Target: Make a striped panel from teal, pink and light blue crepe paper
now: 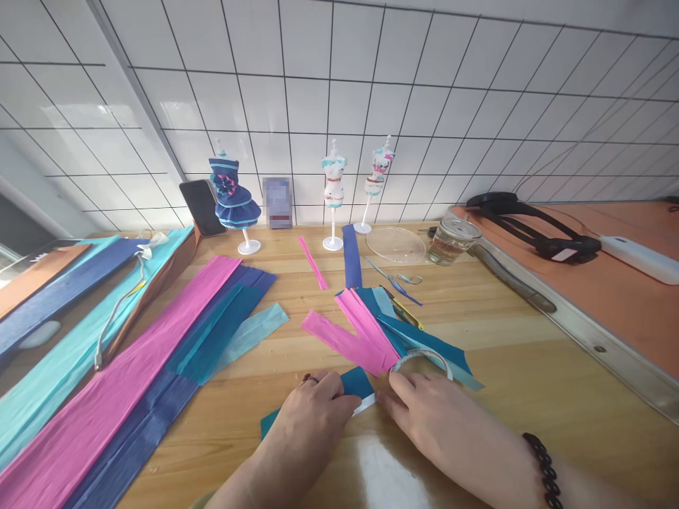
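My left hand (318,410) is closed, with thumb and fingertips pinched on a teal crepe paper strip (357,382) that lies slantwise on the table. A short white length of tape (365,404) shows along the strip's edge, between my two hands. My right hand (429,406) is curled over a white tape roll (448,366), and its thumb side meets the end of the white tape. My palms hide part of the roll and of the strip. Just beyond lie pink strips (339,343) and more teal strips (429,339).
Long pink (143,346) and navy crepe sheets (138,424) cover the left side. Three mini dress forms stand at the back, one wearing a blue ruffled dress (236,205). A glass jar (453,239), a yellow cutter (411,317) and a phone (201,206) are also here.
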Action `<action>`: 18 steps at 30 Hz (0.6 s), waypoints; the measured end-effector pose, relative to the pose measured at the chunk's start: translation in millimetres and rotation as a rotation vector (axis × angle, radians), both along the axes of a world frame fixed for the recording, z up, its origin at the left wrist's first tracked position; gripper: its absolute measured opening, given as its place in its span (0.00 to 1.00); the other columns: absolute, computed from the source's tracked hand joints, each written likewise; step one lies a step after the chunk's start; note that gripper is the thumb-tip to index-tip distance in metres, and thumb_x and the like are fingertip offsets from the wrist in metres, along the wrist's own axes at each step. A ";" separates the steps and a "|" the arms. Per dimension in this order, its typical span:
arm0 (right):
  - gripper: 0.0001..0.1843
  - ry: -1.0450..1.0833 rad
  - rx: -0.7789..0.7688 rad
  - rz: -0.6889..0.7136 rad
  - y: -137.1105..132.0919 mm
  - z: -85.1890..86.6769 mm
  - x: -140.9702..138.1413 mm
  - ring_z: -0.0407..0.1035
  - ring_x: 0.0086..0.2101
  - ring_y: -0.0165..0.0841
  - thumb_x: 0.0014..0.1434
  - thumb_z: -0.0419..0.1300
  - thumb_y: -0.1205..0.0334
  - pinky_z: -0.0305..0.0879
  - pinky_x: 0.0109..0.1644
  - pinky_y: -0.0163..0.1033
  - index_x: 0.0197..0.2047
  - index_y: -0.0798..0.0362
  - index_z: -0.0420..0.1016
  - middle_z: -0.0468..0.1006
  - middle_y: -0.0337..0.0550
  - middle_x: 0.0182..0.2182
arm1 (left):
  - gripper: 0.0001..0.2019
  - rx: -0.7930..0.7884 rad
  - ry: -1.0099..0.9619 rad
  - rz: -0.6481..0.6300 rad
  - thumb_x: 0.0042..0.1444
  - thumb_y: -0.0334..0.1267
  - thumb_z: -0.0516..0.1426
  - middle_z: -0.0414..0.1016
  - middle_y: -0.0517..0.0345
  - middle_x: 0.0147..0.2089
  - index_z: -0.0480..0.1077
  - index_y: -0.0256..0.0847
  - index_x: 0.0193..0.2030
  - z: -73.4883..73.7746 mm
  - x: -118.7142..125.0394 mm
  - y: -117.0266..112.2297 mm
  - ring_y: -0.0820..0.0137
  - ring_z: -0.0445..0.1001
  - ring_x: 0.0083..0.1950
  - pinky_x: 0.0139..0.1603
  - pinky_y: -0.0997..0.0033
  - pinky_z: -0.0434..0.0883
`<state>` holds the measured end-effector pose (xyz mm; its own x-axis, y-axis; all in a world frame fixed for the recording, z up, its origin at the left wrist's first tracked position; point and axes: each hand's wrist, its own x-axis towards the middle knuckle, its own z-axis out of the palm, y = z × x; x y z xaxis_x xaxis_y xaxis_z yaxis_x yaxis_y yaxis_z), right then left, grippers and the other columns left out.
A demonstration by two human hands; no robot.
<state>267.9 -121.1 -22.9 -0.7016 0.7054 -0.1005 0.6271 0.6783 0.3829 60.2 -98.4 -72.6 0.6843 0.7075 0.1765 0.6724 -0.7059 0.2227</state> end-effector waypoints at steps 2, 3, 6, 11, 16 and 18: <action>0.21 -0.048 -0.039 -0.002 0.7 1.4 -1.8 0.69 0.36 0.42 0.52 0.55 0.74 0.61 0.27 0.42 0.51 0.60 0.70 0.73 0.51 0.37 | 0.11 -0.001 0.005 -0.003 0.53 0.23 0.49 0.65 0.60 0.28 0.67 0.43 0.28 1.5 0.0 -0.2 0.70 0.66 0.30 0.28 0.72 0.60; 0.22 -0.069 -0.059 -0.001 1.1 2.1 -2.7 0.68 0.37 0.42 0.52 0.55 0.75 0.62 0.28 0.43 0.51 0.60 0.69 0.72 0.51 0.37 | 0.11 -0.002 0.005 -0.001 0.53 0.23 0.49 0.65 0.61 0.28 0.66 0.43 0.27 1.8 0.0 -0.4 0.70 0.65 0.30 0.28 0.72 0.60; 0.23 -0.111 -0.090 -0.005 1.4 2.6 -4.4 0.68 0.38 0.43 0.52 0.54 0.76 0.62 0.28 0.43 0.53 0.62 0.68 0.72 0.52 0.37 | 0.12 -0.005 0.001 -0.004 0.52 0.23 0.49 0.65 0.61 0.28 0.66 0.43 0.27 0.2 -0.2 -0.8 0.70 0.65 0.30 0.29 0.72 0.60; 0.23 -0.097 -0.054 -0.008 0.4 -2.6 -2.2 0.68 0.38 0.42 0.51 0.55 0.75 0.61 0.27 0.41 0.52 0.60 0.68 0.72 0.53 0.40 | 0.13 -0.005 0.000 -0.014 0.54 0.23 0.48 0.66 0.61 0.30 0.68 0.45 0.32 -3.4 -1.5 -0.6 0.70 0.66 0.31 0.31 0.72 0.62; 0.14 0.021 0.027 0.016 0.8 -9.0 0.6 0.67 0.32 0.38 0.51 0.57 0.72 0.56 0.25 0.39 0.43 0.57 0.73 0.73 0.48 0.34 | 0.11 0.031 0.069 -0.055 0.55 0.30 0.52 0.67 0.60 0.33 0.68 0.48 0.43 8.9 -1.7 -4.8 0.68 0.67 0.33 0.31 0.71 0.65; 0.10 0.056 0.057 0.015 0.9 -9.9 0.7 0.66 0.29 0.36 0.52 0.57 0.71 0.54 0.24 0.39 0.39 0.56 0.73 0.72 0.46 0.31 | 0.12 0.024 0.117 -0.058 0.53 0.29 0.54 0.69 0.59 0.35 0.68 0.47 0.44 15.1 -1.0 -7.5 0.67 0.68 0.34 0.31 0.70 0.66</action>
<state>268.6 -120.3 -32.7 -0.7155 0.6983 -0.0207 0.6387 0.6659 0.3856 59.2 -106.0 -57.4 0.7410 0.6626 0.1092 0.6506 -0.7486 0.1279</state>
